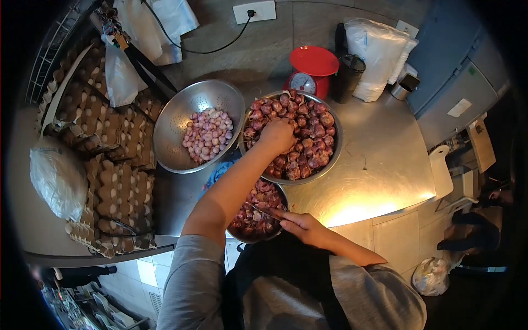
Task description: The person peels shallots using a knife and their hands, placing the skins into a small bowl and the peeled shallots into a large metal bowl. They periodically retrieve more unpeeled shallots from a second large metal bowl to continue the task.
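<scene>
My left hand (278, 136) reaches into a wide metal bowl (340, 140) heaped with unpeeled red shallots (308, 148). Its fingers curl down among them, and the fingertips are hidden. Close to my body, my right hand (303, 226) is closed round the handle of a small knife (266, 211), whose blade points left over a smaller metal bowl (250, 241). That bowl contains reddish shallot skins (256, 220) and is partly covered by my left forearm. To the left, a metal colander (170, 132) holds a pile of peeled pinkish shallots (208, 135).
Stacked egg trays (118, 187) and a filled plastic bag (58, 179) occupy the left side. Behind the bowls stand a red kitchen scale (313, 61), a dark tumbler (350, 77) and white plastic packs (375, 58). A blue cloth (219, 171) lies below the colander.
</scene>
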The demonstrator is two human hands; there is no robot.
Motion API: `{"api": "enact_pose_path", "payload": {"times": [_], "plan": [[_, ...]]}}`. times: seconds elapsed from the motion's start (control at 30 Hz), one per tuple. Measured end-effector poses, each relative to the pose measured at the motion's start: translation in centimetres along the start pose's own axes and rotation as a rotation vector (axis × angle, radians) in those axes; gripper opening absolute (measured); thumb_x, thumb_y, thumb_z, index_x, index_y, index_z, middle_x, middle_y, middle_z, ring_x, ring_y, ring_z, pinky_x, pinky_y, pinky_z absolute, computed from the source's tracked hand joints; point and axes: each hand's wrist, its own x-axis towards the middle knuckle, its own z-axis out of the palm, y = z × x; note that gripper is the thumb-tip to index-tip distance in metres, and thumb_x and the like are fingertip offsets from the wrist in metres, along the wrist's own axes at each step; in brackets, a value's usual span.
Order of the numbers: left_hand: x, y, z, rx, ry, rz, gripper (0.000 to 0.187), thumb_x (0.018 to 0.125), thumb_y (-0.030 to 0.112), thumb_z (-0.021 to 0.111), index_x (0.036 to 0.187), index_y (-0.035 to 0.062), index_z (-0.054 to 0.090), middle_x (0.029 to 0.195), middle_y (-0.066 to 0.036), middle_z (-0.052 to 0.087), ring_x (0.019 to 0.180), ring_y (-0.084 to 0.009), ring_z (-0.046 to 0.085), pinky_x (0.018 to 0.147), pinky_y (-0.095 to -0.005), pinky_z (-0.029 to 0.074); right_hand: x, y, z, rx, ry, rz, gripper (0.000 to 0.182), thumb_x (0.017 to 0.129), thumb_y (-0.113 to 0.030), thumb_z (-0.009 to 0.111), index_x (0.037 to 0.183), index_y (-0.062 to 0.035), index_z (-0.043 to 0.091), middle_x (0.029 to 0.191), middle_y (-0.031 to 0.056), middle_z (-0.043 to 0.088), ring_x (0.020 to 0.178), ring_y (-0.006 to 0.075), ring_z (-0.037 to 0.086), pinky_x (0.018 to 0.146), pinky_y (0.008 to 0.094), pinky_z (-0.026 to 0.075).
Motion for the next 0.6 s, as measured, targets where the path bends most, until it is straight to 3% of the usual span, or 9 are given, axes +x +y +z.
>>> {"api": "enact_pose_path", "payload": {"times": [0.2, 0.3, 0.4, 0.47, 0.53, 0.6], "plan": [[-0.7, -0.9, 0.0, -0.124, 0.096, 0.108, 0.028, 0.073, 0.021, 0.062, 0.094, 0.0034, 0.056, 0.097, -0.014, 0.054, 0.093, -0.0296, 0.053, 0.083, -0.0395, 0.041, 0.2, -0.9, -0.5, -0.004, -0.012, 0.031, 0.038, 0.090, -0.027, 0.045, 0.122, -0.0055, 0.045, 0.093, 0.0174, 0.059, 0.087, 0.0206, 0.058, 0.079, 0.0274, 0.042], [-2.1, -1.7, -1.1, -0.382, 0.085, 0.023, 0.025, 0.077, 0.015, 0.061, 0.098, 0.0052, 0.052, 0.098, -0.011, 0.054, 0.094, -0.0248, 0.054, 0.081, -0.0353, 0.043, 0.3, -1.1, -0.8, -0.003, -0.016, 0.039, 0.038, 0.090, -0.026, 0.045, 0.122, -0.0051, 0.045, 0.097, 0.0161, 0.059, 0.088, 0.0209, 0.058, 0.080, 0.0278, 0.042], [-5.2, -3.2, -0.4, -1.099, 0.306, -0.070, 0.022, 0.079, 0.006, 0.058, 0.099, 0.0046, 0.050, 0.101, -0.010, 0.053, 0.089, -0.0220, 0.057, 0.073, -0.0332, 0.047, 0.5, -0.5, -0.7, 0.024, 0.025, -0.017, 0.039, 0.090, -0.024, 0.045, 0.124, -0.0060, 0.043, 0.090, 0.0104, 0.059, 0.080, 0.0170, 0.056, 0.073, 0.0265, 0.043], [-9.7, -1.7, -3.9, -1.618, 0.291, -0.273, 0.021, 0.080, 0.002, 0.058, 0.099, 0.0048, 0.050, 0.100, -0.007, 0.053, 0.087, -0.0177, 0.056, 0.072, -0.0293, 0.048, 0.6, -0.4, -0.8, 0.147, 0.037, 0.023, 0.039, 0.090, -0.022, 0.045, 0.127, -0.0073, 0.041, 0.083, 0.0049, 0.056, 0.071, 0.0123, 0.052, 0.066, 0.0239, 0.041], [-13.8, -0.9, -5.7, -1.839, 0.235, -0.457, 0.030, 0.079, 0.006, 0.060, 0.107, 0.0075, 0.048, 0.098, -0.006, 0.054, 0.093, -0.0195, 0.055, 0.078, -0.0315, 0.048, 0.6, -0.8, -1.0, 0.372, 0.030, 0.156, 0.040, 0.091, -0.020, 0.044, 0.129, -0.0089, 0.038, 0.075, -0.0011, 0.050, 0.063, 0.0071, 0.045, 0.059, 0.0204, 0.038], [-17.2, -0.6, -4.3, -1.889, 0.289, -0.491, 0.027, 0.080, 0.006, 0.060, 0.105, 0.0076, 0.050, 0.100, -0.006, 0.054, 0.091, -0.0184, 0.056, 0.076, -0.0312, 0.049, 1.0, -1.3, -0.9, 0.420, 0.101, 0.118, 0.041, 0.091, -0.017, 0.043, 0.131, -0.0101, 0.036, 0.071, -0.0043, 0.044, 0.059, 0.0047, 0.037, 0.054, 0.0175, 0.033]]}}
